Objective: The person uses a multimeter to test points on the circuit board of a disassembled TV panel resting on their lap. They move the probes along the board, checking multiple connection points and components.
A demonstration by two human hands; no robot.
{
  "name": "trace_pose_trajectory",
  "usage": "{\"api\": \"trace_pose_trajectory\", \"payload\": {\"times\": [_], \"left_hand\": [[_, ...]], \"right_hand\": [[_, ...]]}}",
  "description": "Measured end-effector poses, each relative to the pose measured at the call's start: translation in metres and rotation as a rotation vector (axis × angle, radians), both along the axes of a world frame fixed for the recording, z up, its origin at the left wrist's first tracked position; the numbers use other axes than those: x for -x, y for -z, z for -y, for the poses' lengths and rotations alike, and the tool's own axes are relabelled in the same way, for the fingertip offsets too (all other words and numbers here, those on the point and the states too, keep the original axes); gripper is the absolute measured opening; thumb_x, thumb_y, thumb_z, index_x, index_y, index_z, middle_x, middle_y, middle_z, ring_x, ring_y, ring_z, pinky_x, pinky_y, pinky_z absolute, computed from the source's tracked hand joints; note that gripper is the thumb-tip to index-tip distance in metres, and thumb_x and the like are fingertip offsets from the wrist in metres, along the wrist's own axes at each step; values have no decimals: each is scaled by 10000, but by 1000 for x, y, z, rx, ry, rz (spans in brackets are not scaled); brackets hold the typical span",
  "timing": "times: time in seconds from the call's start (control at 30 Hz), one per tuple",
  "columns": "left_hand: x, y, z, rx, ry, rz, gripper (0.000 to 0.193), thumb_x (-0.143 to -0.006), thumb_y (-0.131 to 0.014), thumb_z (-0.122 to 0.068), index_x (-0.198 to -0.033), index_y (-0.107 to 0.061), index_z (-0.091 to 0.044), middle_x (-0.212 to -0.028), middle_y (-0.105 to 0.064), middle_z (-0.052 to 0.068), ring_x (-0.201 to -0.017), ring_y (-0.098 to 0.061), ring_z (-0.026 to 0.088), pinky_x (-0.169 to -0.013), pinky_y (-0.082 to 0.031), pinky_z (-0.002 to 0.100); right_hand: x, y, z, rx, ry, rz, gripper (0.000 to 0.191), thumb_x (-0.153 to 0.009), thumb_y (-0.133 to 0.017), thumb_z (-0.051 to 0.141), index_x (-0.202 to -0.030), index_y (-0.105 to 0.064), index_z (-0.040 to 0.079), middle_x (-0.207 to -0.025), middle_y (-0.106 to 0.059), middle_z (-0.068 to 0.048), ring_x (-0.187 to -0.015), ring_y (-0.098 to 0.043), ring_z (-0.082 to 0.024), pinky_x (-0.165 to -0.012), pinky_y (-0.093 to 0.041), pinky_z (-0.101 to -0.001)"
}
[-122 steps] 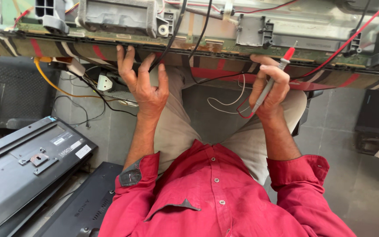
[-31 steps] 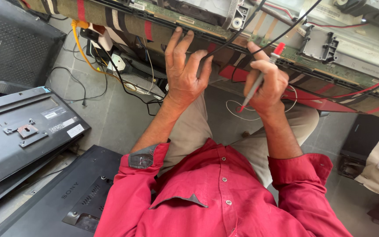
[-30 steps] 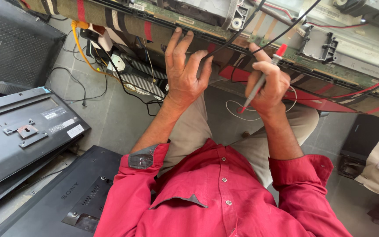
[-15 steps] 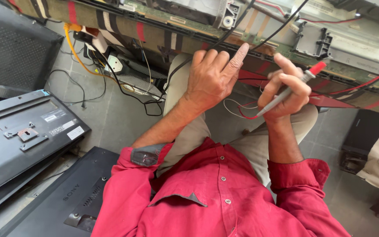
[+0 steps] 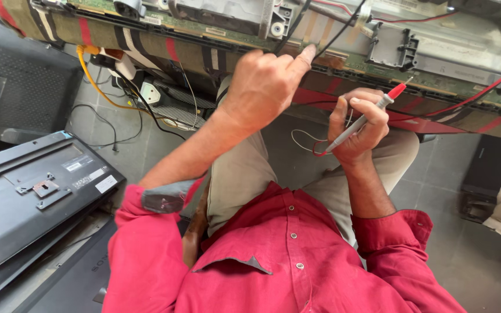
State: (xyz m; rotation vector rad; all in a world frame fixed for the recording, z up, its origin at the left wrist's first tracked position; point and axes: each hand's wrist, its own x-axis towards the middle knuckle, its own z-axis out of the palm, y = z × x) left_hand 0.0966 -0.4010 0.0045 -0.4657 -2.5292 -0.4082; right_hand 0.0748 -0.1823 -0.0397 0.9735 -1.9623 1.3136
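My left hand (image 5: 262,87) is curled, with only the forefinger stretched out; its tip presses on the near edge of the opened flat-screen chassis (image 5: 436,52) that lies on a striped cloth (image 5: 146,43). My right hand (image 5: 358,124) grips a grey test probe with a red tip (image 5: 378,107). The tip points up at the chassis edge, just short of it. A thin white and red lead (image 5: 308,142) loops below that hand. Red and black wires (image 5: 476,95) run across the chassis.
Grey television back covers (image 5: 30,197) lie stacked on the floor at left. A yellow cable (image 5: 97,90), black cords and a white plug (image 5: 149,93) sit under the bench. A dark box (image 5: 488,174) stands at right. My knees fill the middle.
My left hand has gone from lying flat on the chassis edge to curled with the forefinger pointing, and has shifted right. My right hand has lowered slightly, the probe now tilted to the right.
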Motion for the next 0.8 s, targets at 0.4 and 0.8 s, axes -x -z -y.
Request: {"api": "trace_pose_trajectory", "payload": {"times": [0.4,0.8], "left_hand": [[20,-38,2,-79,53,381,151,-1001,-686,-210,-1086,-631,-98,-753,-710,140,-745,-709,352,-648,-538,473],[38,-46,-18,156,-33,416,274,-893,-739,-182,-1058,-551,-70,-800,-721,147,-799,-718,354,-683,-560,444]], "right_hand": [[-4,0,-10,16,-44,-1,344,-987,-723,-111,-1166,-466,31,-991,-622,-167,-874,-662,-276,-772,-571,-392],[-5,-10,-25,2,-11,5,350,-985,-732,-111,-1181,-485,41,-995,-658,-170,-870,-658,-265,-716,-537,-350]]}}
